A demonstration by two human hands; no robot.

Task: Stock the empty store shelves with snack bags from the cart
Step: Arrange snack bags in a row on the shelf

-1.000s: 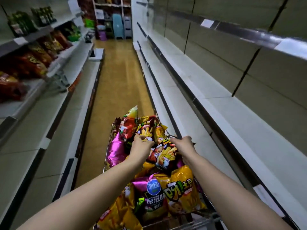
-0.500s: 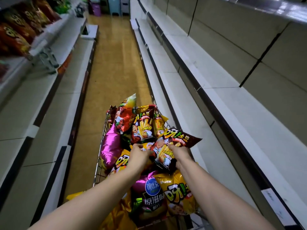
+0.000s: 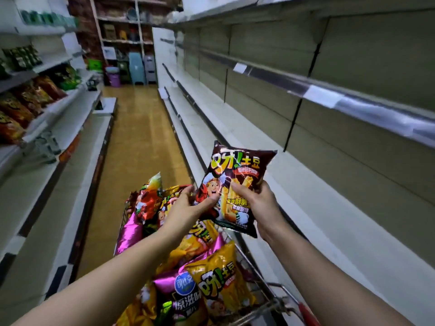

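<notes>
A dark brown snack bag [image 3: 235,175] with a cartoon face is held upright above the cart. My right hand [image 3: 256,203] grips its lower right side, thumb on the front. My left hand [image 3: 188,208] pinches its lower left edge with thumb over the front. Below lies the wire cart [image 3: 270,295], heaped with snack bags: a yellow one [image 3: 221,285], a pink and purple one [image 3: 183,295], a red one [image 3: 148,201]. Bare cream shelves [image 3: 294,184] run along the right, level with the lifted bag.
The left shelving [image 3: 47,114] carries red and green snack bags [image 3: 26,102] on its upper levels, with bare lower boards. A brown floor aisle [image 3: 136,149] runs ahead to bins and stools [image 3: 136,69] at the far end. A shelf rail [image 3: 329,90] with price tags juts out overhead on the right.
Both hands have lifted the dark brown bag up out of the heap and toward the right. The view has tilted upward, showing more of the aisle and upper shelves.
</notes>
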